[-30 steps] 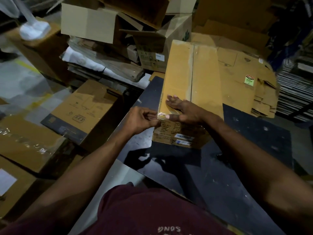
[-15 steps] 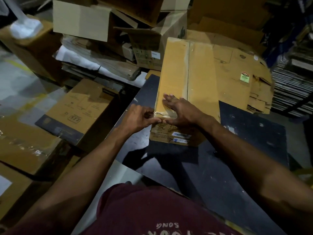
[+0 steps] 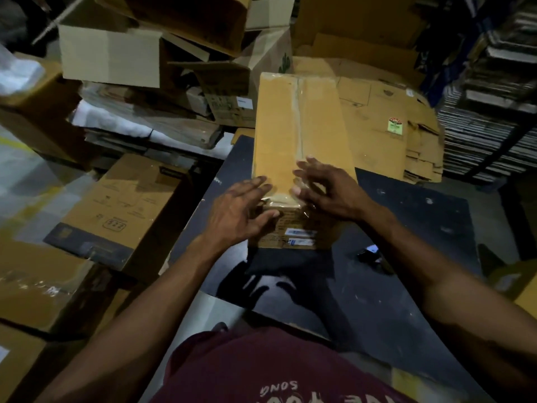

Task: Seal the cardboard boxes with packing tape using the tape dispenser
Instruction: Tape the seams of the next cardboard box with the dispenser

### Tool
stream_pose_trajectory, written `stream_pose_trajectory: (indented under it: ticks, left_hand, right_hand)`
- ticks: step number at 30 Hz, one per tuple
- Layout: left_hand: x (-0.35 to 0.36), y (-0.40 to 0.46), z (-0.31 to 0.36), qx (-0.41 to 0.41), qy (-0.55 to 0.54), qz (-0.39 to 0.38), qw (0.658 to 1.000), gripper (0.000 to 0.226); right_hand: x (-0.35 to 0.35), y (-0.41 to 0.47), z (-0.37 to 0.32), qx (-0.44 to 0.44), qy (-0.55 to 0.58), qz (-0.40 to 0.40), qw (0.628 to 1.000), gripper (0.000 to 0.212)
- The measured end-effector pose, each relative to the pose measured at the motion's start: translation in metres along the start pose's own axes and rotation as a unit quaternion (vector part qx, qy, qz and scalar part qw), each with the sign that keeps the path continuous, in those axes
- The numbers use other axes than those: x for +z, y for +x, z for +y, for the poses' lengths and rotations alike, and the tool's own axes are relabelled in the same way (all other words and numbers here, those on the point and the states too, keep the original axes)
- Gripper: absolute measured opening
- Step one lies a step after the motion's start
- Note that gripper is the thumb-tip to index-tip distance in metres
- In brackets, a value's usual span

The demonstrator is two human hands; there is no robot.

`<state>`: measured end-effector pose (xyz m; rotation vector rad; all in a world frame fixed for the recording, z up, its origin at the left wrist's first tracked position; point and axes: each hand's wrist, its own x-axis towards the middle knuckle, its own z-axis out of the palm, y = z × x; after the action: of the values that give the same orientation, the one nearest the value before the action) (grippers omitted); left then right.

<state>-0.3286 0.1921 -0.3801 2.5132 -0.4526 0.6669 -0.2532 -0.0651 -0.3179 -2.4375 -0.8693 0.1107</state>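
Both hands have fingers spread, nothing pinched: the left hand (image 3: pixel 236 212) touches the near end of the cardboard box (image 3: pixel 299 146), the right hand (image 3: pixel 328 189) its top. The box lies on the dark table (image 3: pixel 406 228), long axis pointing away, clear tape (image 3: pixel 299 112) along its seam.

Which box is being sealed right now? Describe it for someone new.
Find the dark table. The long box lies on it, running away from the person, both hands at its near end. Unlike the surrounding boxes, clear tape runs along its top seam.
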Motion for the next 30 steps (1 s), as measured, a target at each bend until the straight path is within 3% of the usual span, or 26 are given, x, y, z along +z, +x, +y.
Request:
stream_pose_trajectory:
  ticks: [3,6,11,19,22,24,27,30]
  left_hand:
    - [0.021,0.018,0.014,0.066,-0.027,-0.025,0.997,0.044]
    - [0.042,0.025,0.014,0.084,-0.026,-0.084,0.993,0.039]
    - [0.059,0.018,0.007,0.121,0.024,-0.021,0.992,0.027]
    - [0.068,0.016,-0.002,0.182,0.063,0.012,0.981,0.031]
    - [0.065,0.017,-0.004,0.193,0.062,0.003,0.979,0.035]
    - [0.063,0.018,-0.004,0.188,0.071,-0.021,0.979,0.039]
    - [0.057,0.015,0.005,0.141,0.079,-0.071,0.984,0.059]
    - [0.051,0.021,0.025,0.109,0.068,-0.044,0.991,0.063]
  right_hand:
    - [0.003,-0.021,0.023,0.007,-0.05,-0.002,0.999,0.059]
    - [0.018,-0.036,0.046,0.007,-0.097,-0.037,0.995,0.053]
    - [0.037,-0.047,0.052,-0.023,-0.159,0.03,0.987,0.054]
    - [0.036,-0.049,0.05,-0.017,-0.197,0.012,0.98,0.071]
    - [0.035,-0.047,0.057,-0.031,-0.206,-0.012,0.978,0.067]
    - [0.033,-0.05,0.063,-0.052,-0.217,-0.031,0.974,0.062]
    - [0.025,-0.062,0.067,-0.046,-0.203,-0.013,0.978,0.074]
    - [0.017,-0.073,0.071,0.018,-0.163,0.027,0.986,0.082]
